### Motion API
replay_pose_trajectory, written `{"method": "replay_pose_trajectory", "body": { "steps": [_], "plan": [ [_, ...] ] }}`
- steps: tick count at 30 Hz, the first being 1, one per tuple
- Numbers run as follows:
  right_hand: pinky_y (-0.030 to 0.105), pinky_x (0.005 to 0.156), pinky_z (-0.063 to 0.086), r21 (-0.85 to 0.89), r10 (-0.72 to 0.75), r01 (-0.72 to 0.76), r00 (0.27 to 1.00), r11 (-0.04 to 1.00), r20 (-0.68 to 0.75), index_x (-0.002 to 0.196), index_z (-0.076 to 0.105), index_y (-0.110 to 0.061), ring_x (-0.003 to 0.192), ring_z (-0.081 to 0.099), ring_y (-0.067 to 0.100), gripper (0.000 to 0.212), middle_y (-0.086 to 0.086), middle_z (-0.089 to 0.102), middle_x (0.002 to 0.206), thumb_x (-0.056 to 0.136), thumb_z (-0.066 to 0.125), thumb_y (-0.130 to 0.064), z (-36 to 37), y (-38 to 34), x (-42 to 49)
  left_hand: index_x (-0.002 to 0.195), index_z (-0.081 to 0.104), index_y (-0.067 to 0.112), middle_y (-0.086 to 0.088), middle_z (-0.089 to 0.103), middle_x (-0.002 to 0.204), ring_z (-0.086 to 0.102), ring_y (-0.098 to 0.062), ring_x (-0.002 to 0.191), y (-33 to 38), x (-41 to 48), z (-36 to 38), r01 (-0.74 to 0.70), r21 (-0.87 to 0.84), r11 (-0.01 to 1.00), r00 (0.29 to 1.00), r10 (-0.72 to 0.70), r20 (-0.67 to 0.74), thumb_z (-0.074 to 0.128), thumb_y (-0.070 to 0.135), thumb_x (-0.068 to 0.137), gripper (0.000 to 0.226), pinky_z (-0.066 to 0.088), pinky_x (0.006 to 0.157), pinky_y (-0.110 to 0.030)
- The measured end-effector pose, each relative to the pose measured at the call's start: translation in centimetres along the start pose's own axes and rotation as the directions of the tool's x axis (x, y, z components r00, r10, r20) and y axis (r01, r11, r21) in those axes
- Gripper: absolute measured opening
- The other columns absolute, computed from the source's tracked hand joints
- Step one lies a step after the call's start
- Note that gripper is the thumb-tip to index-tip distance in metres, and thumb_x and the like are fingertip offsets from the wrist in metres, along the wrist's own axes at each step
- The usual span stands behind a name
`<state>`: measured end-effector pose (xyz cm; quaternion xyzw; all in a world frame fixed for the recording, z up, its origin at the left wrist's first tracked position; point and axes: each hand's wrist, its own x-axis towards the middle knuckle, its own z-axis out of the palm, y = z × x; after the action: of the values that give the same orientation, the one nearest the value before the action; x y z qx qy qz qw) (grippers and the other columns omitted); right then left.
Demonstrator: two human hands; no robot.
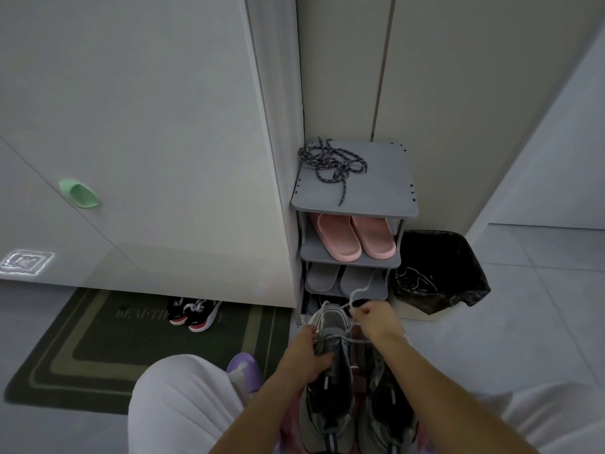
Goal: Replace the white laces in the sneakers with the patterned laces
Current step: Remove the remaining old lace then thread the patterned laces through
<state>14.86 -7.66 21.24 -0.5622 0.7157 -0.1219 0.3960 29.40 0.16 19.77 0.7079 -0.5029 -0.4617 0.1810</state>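
Two grey sneakers stand side by side on the floor between my knees, the left sneaker and the right sneaker. My left hand grips the left sneaker at its lacing, fingers curled over the tongue. My right hand pinches the white lace and holds it taut above the toe, a loop rising over the fist. The dark patterned laces lie in a tangle on top of the grey shoe rack, far from both hands.
The rack holds pink slippers and grey slippers on lower shelves. A bin with a black bag stands to its right. Black and red shoes sit on a dark green mat under a white cabinet. A purple slipper is by my left knee.
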Motion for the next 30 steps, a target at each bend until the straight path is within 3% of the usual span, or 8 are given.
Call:
{"method": "replay_pose_trajectory", "body": {
  "steps": [5, 8, 13, 17, 21, 23, 27, 30],
  "plan": [
    [0.04, 0.097, 0.036, -0.351, 0.0, 0.025, 0.997, 0.936, 0.071, 0.087, 0.069, -0.02, 0.096, 0.062, 0.022, 0.019, 0.001, 0.069, 0.092, 0.09, 0.052, -0.028, 2.5, 0.3, -1.3, 0.133, 0.037, 0.013, -0.001, 0.053, 0.128, 0.046, -0.001, 0.102, 0.1, -0.1, -0.1, -0.016, 0.01, 1.0, 1.0, 0.016, 0.001, 0.065, 0.021, 0.084, 0.057, 0.039, 0.085, -0.016],
    [0.035, 0.086, 0.045, -0.304, -0.046, 0.062, 0.997, 0.951, 0.058, 0.076, 0.058, -0.017, 0.09, 0.062, 0.024, 0.019, 0.003, 0.064, 0.087, 0.091, 0.048, -0.024, 2.6, 0.2, -1.6, 0.132, 0.038, 0.013, -0.002, 0.055, 0.126, 0.047, -0.002, 0.101, 0.1, -0.1, -0.1, -0.014, 0.012, 1.0, 1.0, 0.014, -0.005, 0.065, 0.021, 0.084, 0.056, 0.039, 0.084, -0.016],
    [0.032, 0.068, 0.038, -0.198, -0.043, 0.044, 0.999, 0.979, 0.006, 0.09, 0.04, -0.008, 0.095, 0.059, 0.033, 0.012, 0.015, 0.062, 0.102, 0.095, 0.04, -0.02, 2.5, 0.3, -1.4, 0.133, 0.038, 0.013, -0.001, 0.055, 0.128, 0.05, -0.005, 0.106, 0.2, -0.2, -0.1, -0.007, 0.009, 1.0, 1.0, 0.007, -0.003, 0.066, 0.02, 0.084, 0.056, 0.038, 0.085, -0.016],
    [0.033, 0.066, 0.041, 0.006, 0.026, -0.026, 0.999, 1.0, -0.034, 0.103, 0.042, 0.001, 0.089, 0.06, 0.033, 0.014, 0.019, 0.063, 0.098, 0.096, 0.037, -0.01, 1.7, 0.0, -1.5, 0.131, 0.039, 0.013, -0.002, 0.056, 0.126, 0.048, -0.002, 0.101, 0.1, -0.1, -0.1, -0.015, 0.005, 1.0, 1.0, 0.015, 0.001, 0.065, 0.02, 0.084, 0.055, 0.039, 0.084, -0.016],
    [0.019, 0.048, 0.043, 0.216, 0.067, -0.071, 0.997, 0.974, 0.028, 0.105, 0.046, 0.004, 0.058, 0.056, 0.012, 0.018, 0.008, 0.063, 0.074, 0.099, 0.034, -0.009, 0.2, -0.7, -0.6, 0.131, 0.039, 0.015, 0.002, 0.055, 0.122, 0.049, -0.004, 0.1, -0.1, 0.0, -0.1, -0.003, -0.008, 1.0, 1.0, 0.003, 0.0, 0.066, 0.021, 0.083, 0.055, 0.04, 0.086, -0.018],
    [0.024, 0.056, 0.045, 0.247, 0.04, -0.047, 0.999, 0.968, 0.031, 0.111, 0.052, 0.0, 0.062, 0.06, 0.014, 0.024, 0.005, 0.065, 0.075, 0.1, 0.039, -0.017, -0.2, -0.5, -0.1, 0.129, 0.041, 0.016, 0.002, 0.057, 0.123, 0.051, -0.005, 0.101, -0.3, 0.1, 0.0, -0.003, -0.003, 1.0, 1.0, 0.003, 0.007, 0.067, 0.023, 0.083, 0.053, 0.043, 0.089, -0.02],
    [0.025, 0.079, 0.043, 0.02, -0.076, 0.075, 0.997, 0.997, 0.023, 0.115, 0.058, -0.007, 0.095, 0.062, 0.022, 0.03, 0.006, 0.067, 0.102, 0.095, 0.052, -0.028, -0.5, 0.7, -1.8, 0.125, 0.048, 0.017, 0.002, 0.057, 0.122, 0.055, -0.013, 0.11, -0.4, 0.7, -0.2, 0.005, 0.05, 0.999, 1.0, -0.004, -0.012, 0.06, 0.034, 0.088, 0.043, 0.043, 0.09, -0.023],
    [0.028, 0.081, 0.047, -0.158, -0.217, 0.219, 0.976, 0.963, 0.034, 0.109, 0.064, -0.016, 0.095, 0.063, 0.019, 0.027, 0.003, 0.069, 0.104, 0.094, 0.051, -0.034, 0.1, 2.1, -3.9, 0.109, 0.06, 0.017, -0.004, 0.065, 0.112, 0.061, -0.02, 0.101, -0.2, 1.8, -0.4, 0.007, 0.15, 0.989, 0.994, 0.009, -0.105, 0.049, 0.033, 0.094, 0.024, 0.049, 0.088, -0.032]
  ]
}}
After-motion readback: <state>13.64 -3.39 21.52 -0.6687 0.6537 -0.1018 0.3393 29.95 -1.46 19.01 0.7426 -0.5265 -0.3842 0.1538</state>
